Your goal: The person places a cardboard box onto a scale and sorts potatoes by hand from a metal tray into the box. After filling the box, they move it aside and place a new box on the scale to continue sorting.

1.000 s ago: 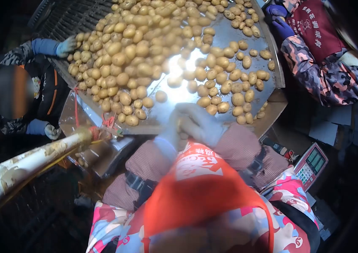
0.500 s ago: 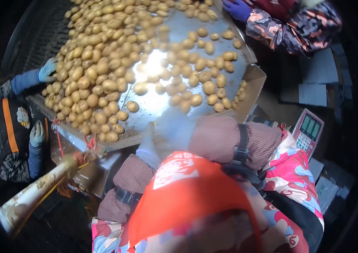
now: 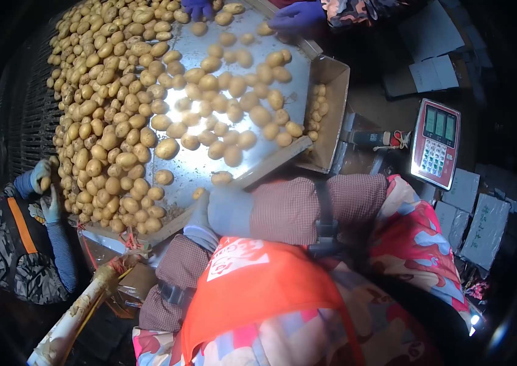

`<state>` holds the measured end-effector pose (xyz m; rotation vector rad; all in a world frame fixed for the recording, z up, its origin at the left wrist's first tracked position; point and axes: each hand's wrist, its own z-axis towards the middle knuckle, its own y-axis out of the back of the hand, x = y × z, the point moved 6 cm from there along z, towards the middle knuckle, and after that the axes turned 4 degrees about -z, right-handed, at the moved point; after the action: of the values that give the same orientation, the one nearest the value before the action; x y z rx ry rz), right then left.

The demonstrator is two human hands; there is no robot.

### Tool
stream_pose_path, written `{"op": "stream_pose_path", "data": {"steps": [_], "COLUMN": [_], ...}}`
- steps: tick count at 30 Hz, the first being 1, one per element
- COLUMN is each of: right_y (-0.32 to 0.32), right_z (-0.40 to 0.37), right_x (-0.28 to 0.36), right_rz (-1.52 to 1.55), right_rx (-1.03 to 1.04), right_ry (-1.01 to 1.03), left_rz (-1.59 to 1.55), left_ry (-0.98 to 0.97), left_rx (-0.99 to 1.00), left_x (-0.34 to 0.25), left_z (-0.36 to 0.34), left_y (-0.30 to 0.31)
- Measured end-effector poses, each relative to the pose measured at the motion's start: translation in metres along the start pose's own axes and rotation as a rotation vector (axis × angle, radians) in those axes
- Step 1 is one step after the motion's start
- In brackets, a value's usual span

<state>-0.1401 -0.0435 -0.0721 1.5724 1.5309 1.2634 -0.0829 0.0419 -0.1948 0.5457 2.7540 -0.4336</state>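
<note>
Potatoes (image 3: 109, 140) lie heaped on the left of a metal sorting table, with looser ones across its bare sheet (image 3: 176, 177). My left hand (image 3: 199, 215), in a pale grey glove, is at the table's near edge. Its fingers look stretched upward, partly covered by the other hand, and a small potato (image 3: 198, 193) is just beyond them. My right hand (image 3: 229, 211), gloved the same way, is smeared by motion beside the left one. Its fingers cannot be made out, nor whether it holds anything. Another potato (image 3: 222, 178) lies just beyond it on the sheet.
A cardboard box (image 3: 338, 110) with potatoes stands at the table's right end, a red scale (image 3: 435, 144) beyond it. A co-worker's gloved hand (image 3: 41, 175) is at the left; purple-gloved hands (image 3: 298, 16) work at the far side. A pole (image 3: 78, 311) slants at lower left.
My right hand has come back from over the sheet to beside my left hand. The view has turned, shifting the table leftward. At the left, the co-worker's two hands have come together at the heap.
</note>
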Motion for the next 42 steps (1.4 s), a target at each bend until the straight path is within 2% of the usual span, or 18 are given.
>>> {"op": "stream_pose_path", "data": {"steps": [2, 4, 6, 7, 10, 11, 15, 17, 18, 20, 23, 26, 31, 34, 37, 39, 41, 42], "right_y": [0.003, 0.003, 0.004, -0.002, -0.026, -0.034, -0.028, -0.014, -0.009, -0.011, -0.009, -0.034, -0.060, -0.081, -0.039, -0.014, 0.008, 0.007], "right_z": [-0.003, -0.014, -0.012, -0.008, 0.007, 0.017, 0.038, 0.051, 0.059, 0.049, 0.042, 0.010, -0.087, -0.109, -0.076, -0.022, 0.034, 0.064], "right_x": [-0.026, -0.043, -0.043, -0.038, -0.026, -0.022, -0.015, -0.051, -0.074, -0.137, -0.185, -0.185, -0.174, -0.208, -0.249, -0.282, -0.307, -0.309], "right_rz": [0.226, 0.071, 0.087, 0.164, 0.059, 0.047, 0.055, 0.119, 0.154, 0.102, 0.271, -0.030, -0.050, 0.238, 0.045, -0.034, 0.256, 0.180], "right_rx": [-0.085, -0.553, -0.616, -0.431, -0.161, -0.065, 0.031, 0.029, 0.028, -0.580, -0.576, -0.762, -0.585, -0.436, -0.834, -0.909, -0.605, -0.585], "right_ry": [-0.204, -0.306, -0.503, -0.658, -0.536, -0.373, -0.112, -0.265, -0.346, -0.394, -0.514, -0.450, -0.446, -0.696, -0.567, -0.496, -0.697, -0.737], "left_rz": [-0.086, -0.170, -0.178, -0.134, -0.091, -0.092, -0.220, -0.319, -0.277, -0.195, -0.165, 0.026, 0.040, 0.057, 0.069, 0.081, 0.089, 0.097], "left_ry": [0.040, 0.073, 0.086, 0.092, -0.038, -0.102, -0.123, 0.016, -0.072, -0.254, -0.292, -0.218, -0.134, -0.079, -0.066, -0.071, -0.054, -0.044], "left_rx": [0.028, 0.070, -0.011, -0.102, -0.160, -0.145, -0.168, -0.139, -0.155, -0.189, -0.247, -0.113, -0.114, -0.127, -0.162, -0.178, -0.200, -0.207], "left_x": [-0.007, -0.016, -0.018, -0.018, -0.015, -0.014, -0.019, -0.049, -0.062, -0.090, -0.097, -0.091, -0.072, -0.072, -0.075, -0.073, -0.075, -0.076], "left_z": [-0.009, -0.019, -0.030, -0.032, -0.025, -0.018, -0.013, -0.053, -0.052, -0.048, -0.032, -0.041, -0.002, 0.002, 0.003, 0.004, 0.000, 0.000], "left_y": [-0.014, -0.026, -0.029, -0.031, -0.024, -0.020, -0.006, -0.031, -0.022, 0.002, 0.042, 0.037, 0.052, 0.056, 0.051, 0.054, 0.051, 0.049]}}
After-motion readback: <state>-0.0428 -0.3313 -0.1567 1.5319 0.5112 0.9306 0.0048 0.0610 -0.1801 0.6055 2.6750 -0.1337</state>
